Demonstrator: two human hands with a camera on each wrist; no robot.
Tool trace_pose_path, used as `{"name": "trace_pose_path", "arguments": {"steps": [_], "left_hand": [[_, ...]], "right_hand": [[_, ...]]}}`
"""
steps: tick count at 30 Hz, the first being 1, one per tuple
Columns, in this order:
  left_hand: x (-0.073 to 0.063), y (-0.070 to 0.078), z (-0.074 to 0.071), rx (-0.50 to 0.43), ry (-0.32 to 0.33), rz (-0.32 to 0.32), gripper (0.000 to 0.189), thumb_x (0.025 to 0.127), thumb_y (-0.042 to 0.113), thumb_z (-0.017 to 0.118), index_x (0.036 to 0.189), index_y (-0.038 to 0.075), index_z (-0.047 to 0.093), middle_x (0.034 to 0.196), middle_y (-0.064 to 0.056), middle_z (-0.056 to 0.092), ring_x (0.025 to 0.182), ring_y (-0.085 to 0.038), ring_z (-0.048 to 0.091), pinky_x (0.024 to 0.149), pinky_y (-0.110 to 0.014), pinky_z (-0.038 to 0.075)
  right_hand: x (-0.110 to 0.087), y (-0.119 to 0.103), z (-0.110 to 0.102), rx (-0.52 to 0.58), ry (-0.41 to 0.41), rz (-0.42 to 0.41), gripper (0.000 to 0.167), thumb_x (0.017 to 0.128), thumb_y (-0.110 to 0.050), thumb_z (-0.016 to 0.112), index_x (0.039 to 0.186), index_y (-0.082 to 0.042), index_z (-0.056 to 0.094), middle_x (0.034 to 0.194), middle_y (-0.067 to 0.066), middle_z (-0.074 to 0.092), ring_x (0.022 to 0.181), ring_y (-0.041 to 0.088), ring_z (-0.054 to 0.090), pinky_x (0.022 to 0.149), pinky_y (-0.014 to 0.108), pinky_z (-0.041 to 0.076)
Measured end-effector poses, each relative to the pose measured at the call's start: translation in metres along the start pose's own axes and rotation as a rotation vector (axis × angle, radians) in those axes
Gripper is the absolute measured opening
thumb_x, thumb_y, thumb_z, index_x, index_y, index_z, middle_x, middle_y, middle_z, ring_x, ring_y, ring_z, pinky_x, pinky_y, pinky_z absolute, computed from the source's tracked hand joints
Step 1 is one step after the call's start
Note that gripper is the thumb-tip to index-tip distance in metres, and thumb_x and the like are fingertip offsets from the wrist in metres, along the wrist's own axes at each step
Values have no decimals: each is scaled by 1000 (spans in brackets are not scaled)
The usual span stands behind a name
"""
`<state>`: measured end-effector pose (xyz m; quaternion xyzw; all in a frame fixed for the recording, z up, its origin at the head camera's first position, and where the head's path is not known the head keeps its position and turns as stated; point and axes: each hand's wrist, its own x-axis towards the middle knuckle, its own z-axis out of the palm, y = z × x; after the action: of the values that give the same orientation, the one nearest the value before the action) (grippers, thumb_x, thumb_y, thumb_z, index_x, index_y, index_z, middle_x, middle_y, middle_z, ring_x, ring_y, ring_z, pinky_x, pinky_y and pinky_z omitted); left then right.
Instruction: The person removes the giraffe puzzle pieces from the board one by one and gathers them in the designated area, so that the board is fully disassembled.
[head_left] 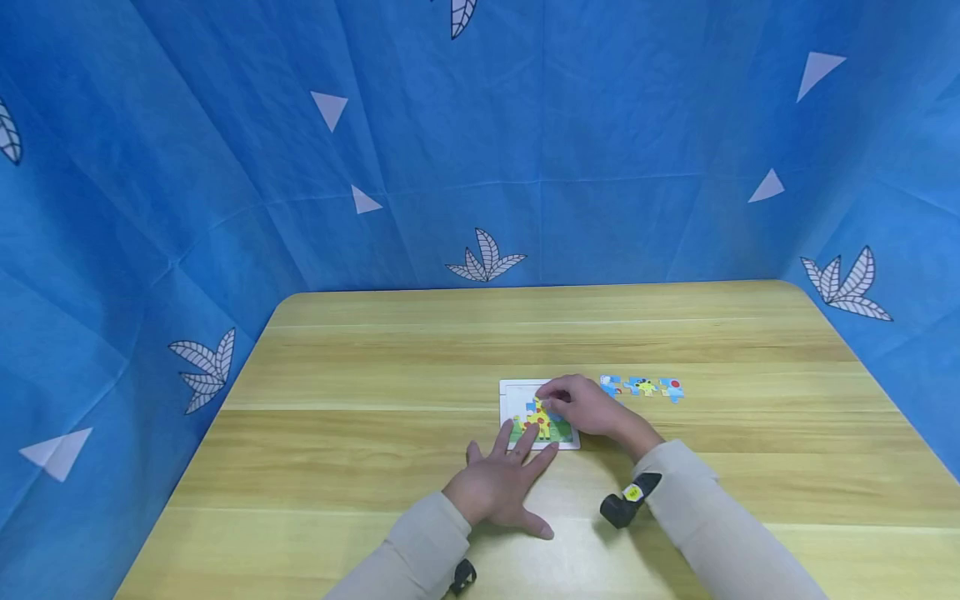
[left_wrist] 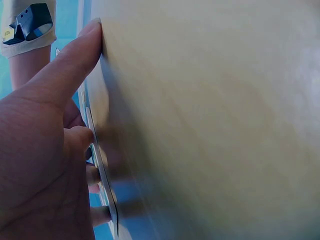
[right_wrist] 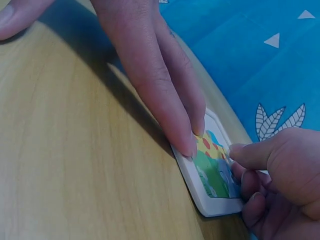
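A small white-framed jigsaw board (head_left: pixel 503 402) lies on the table, partly filled with pieces of a yellow giraffe (head_left: pixel 539 423) with red spots over green grass. My left hand (head_left: pixel 497 487) is spread flat, its fingertips resting on the board's near edge and the picture. In the right wrist view, those left fingers (right_wrist: pixel 155 82) press beside the giraffe's body. With curled fingers, my right hand (head_left: pixel 588 406) pinches a puzzle piece at the giraffe's head, over the board's right side. The piece is mostly hidden by the fingertips.
Several loose jigsaw pieces (head_left: pixel 642 387) lie in a row on the table (head_left: pixel 360 375), just beyond and right of my right hand. A blue patterned curtain (head_left: pixel 615 142) hangs behind the table's far edge and along both sides.
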<state>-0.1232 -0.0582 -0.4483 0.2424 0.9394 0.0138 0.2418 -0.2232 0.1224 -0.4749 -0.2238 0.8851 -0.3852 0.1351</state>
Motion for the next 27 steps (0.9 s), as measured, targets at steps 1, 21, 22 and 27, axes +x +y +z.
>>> {"name": "trace_pose_path", "arguments": {"steps": [1,21,22,27], "left_hand": [[0,0,0,1,-3,-1,104,67,77,59,150,40,9,160,2,0,145,-33,0,99,-71,22],[0,0,0,14,-14,-1,104,67,78,57,150,40,7,160,2,-3,145,-33,0,99,-71,22],[0,1,0,14,-15,-2,104,67,78,57,151,40,7,160,2,-3,145,-33,0,99,-71,22],[-1,1,-1,10,-18,-3,104,68,78,57,151,40,7,160,2,-4,145,-33,0,99,-71,22]], "right_hand": [[0,0,0,0,-7,1,22,93,-10,56,111,-6,67,103,6,67,93,18,59,85,41,49],[0,-2,2,46,2,26,19,94,-12,56,109,-7,66,94,3,62,88,17,55,81,36,46],[0,-2,2,51,1,27,18,94,-12,56,109,-7,65,95,3,62,88,17,55,81,37,47],[0,-2,2,70,1,21,18,94,-12,56,109,-6,65,96,4,63,90,17,57,82,38,47]]}}
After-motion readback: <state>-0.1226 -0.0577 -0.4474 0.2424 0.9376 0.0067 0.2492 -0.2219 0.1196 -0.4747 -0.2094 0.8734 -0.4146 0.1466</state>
